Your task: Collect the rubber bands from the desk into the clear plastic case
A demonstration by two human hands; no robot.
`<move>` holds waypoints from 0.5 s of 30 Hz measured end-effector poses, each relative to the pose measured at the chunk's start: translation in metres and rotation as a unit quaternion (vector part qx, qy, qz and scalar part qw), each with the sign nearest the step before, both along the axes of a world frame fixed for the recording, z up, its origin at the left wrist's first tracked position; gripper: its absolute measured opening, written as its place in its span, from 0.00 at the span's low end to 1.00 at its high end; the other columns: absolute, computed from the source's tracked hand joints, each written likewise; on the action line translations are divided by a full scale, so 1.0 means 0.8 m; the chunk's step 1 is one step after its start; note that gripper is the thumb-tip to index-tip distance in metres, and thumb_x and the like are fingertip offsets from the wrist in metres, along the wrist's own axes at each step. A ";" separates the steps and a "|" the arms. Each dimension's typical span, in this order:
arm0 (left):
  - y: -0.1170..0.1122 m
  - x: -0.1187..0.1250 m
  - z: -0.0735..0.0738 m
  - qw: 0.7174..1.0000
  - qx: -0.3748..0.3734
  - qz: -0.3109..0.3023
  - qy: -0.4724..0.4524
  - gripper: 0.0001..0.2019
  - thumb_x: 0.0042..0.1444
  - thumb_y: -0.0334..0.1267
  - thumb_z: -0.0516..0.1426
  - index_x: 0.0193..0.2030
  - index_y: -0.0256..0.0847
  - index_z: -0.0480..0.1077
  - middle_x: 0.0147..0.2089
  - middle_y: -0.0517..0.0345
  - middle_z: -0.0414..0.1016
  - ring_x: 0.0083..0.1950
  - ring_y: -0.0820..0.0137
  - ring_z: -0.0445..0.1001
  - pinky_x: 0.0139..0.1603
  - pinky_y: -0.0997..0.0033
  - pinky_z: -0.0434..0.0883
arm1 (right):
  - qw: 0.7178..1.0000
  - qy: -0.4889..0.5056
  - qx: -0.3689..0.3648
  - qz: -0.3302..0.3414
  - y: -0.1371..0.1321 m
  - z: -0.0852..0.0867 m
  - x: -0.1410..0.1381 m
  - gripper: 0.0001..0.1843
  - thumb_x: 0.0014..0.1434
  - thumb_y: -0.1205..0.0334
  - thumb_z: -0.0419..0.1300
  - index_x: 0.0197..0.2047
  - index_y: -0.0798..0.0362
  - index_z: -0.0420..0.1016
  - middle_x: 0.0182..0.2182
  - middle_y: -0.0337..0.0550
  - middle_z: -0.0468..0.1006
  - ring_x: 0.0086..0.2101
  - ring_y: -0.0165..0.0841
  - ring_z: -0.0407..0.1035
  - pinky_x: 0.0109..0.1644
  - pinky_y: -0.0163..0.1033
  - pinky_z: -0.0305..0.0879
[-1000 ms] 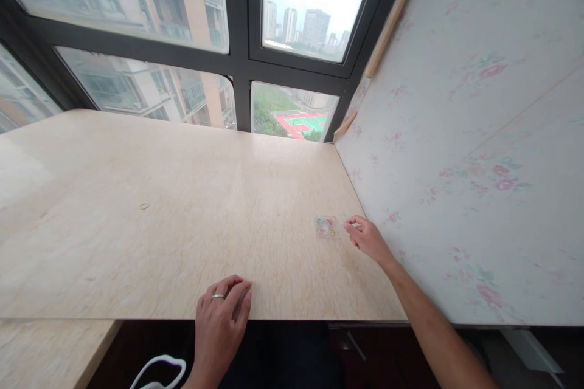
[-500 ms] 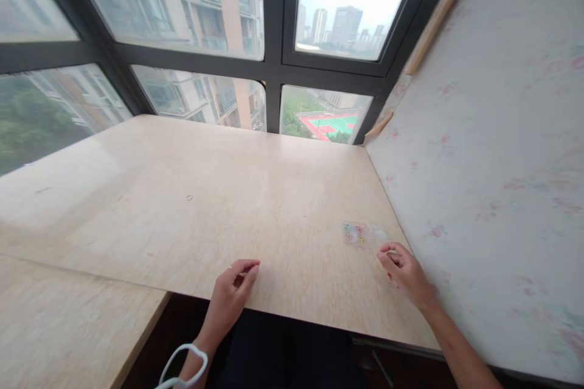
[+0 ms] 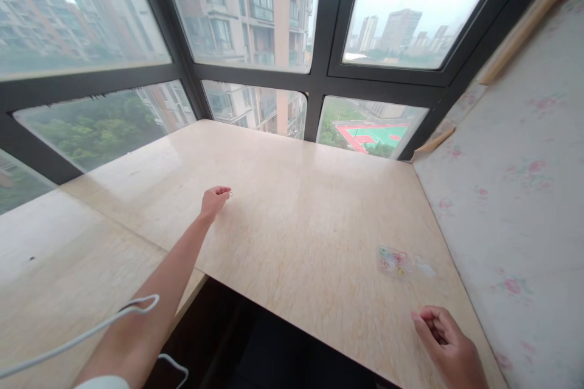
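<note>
My left hand [image 3: 215, 201] is stretched out over the far left part of the table, thumb and fingers pinched together. At its fingertips shows part of a small thin ring [image 3: 230, 194], like a rubber band. My right hand [image 3: 449, 340] hangs near the table's right front edge, fingers curled in, with nothing visible in them. Beyond it lies a clear plastic case [image 3: 392, 262] with small coloured bands in its compartments. A clear flap or lid [image 3: 423, 265] extends from the case's right side.
The pale table [image 3: 292, 243] runs up to dark-framed windows [image 3: 314, 67]. A flowered wall [image 3: 511, 243] borders it on the right. A white cable [image 3: 77, 340] crosses by my left forearm. A dark gap lies below the front edge.
My left hand has reached forward and left from the front edge to the small ring. My right hand has drawn back from the case. The view has turned left.
</note>
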State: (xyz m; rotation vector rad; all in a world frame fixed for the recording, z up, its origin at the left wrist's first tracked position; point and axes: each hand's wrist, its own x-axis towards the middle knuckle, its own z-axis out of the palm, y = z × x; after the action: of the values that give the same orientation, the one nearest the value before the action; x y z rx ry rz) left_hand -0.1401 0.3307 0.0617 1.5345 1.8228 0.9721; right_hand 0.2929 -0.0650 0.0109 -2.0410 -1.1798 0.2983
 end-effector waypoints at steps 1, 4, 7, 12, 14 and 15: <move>0.008 -0.007 0.002 1.000 -0.003 -0.015 0.025 0.14 0.39 0.36 0.56 0.34 0.36 0.77 0.28 0.55 0.76 0.29 0.68 0.71 0.31 0.71 0.66 | 1.000 -0.001 0.000 -0.001 0.000 -0.001 0.001 0.16 0.53 0.44 0.57 0.31 0.49 0.67 0.20 0.38 0.74 0.22 0.32 0.72 0.25 0.30 0.67; 0.026 -0.024 0.007 0.993 -0.008 -0.068 0.098 0.08 0.36 0.35 0.58 0.26 0.40 0.76 0.27 0.56 0.76 0.32 0.65 0.71 0.35 0.70 0.65 | 1.000 -0.011 -0.009 -0.002 -0.001 -0.006 0.003 0.16 0.54 0.44 0.57 0.32 0.49 0.68 0.21 0.39 0.76 0.22 0.33 0.73 0.26 0.30 0.68; 0.039 -0.034 0.006 0.981 -0.011 -0.119 0.153 0.05 0.36 0.36 0.59 0.24 0.42 0.76 0.28 0.57 0.76 0.34 0.64 0.71 0.37 0.70 0.64 | 0.999 -0.028 -0.023 0.000 -0.003 -0.010 0.005 0.17 0.54 0.42 0.56 0.33 0.49 0.70 0.22 0.40 0.77 0.23 0.34 0.74 0.25 0.31 0.69; 0.053 -0.039 0.000 0.960 -0.009 -0.178 0.217 0.05 0.40 0.39 0.59 0.24 0.42 0.75 0.31 0.55 0.77 0.34 0.63 0.71 0.38 0.69 0.65 | 0.998 -0.042 -0.045 0.000 -0.005 -0.010 0.006 0.18 0.53 0.41 0.56 0.33 0.48 0.72 0.23 0.40 0.78 0.23 0.34 0.74 0.24 0.30 0.68; 0.057 -0.039 -0.001 0.952 -0.005 -0.196 0.236 0.04 0.41 0.39 0.59 0.24 0.42 0.74 0.32 0.53 0.76 0.36 0.62 0.71 0.39 0.67 0.64 | 0.998 -0.042 -0.047 -0.006 -0.004 -0.008 0.002 0.19 0.53 0.40 0.55 0.33 0.47 0.72 0.24 0.40 0.78 0.23 0.34 0.74 0.24 0.31 0.68; 0.058 -0.039 -0.002 0.948 -0.003 -0.203 0.244 0.04 0.42 0.38 0.59 0.23 0.42 0.73 0.33 0.53 0.76 0.37 0.61 0.71 0.40 0.67 0.64 | 0.998 -0.042 -0.046 -0.013 -0.004 -0.007 -0.001 0.19 0.53 0.40 0.55 0.33 0.47 0.72 0.24 0.40 0.78 0.24 0.34 0.74 0.24 0.31 0.68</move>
State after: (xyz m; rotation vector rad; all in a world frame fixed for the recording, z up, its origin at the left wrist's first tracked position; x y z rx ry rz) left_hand -0.1711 0.3768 0.0604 2.1778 1.6946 0.4118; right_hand 0.2920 -0.0682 0.0053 -2.1663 -1.2084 0.2613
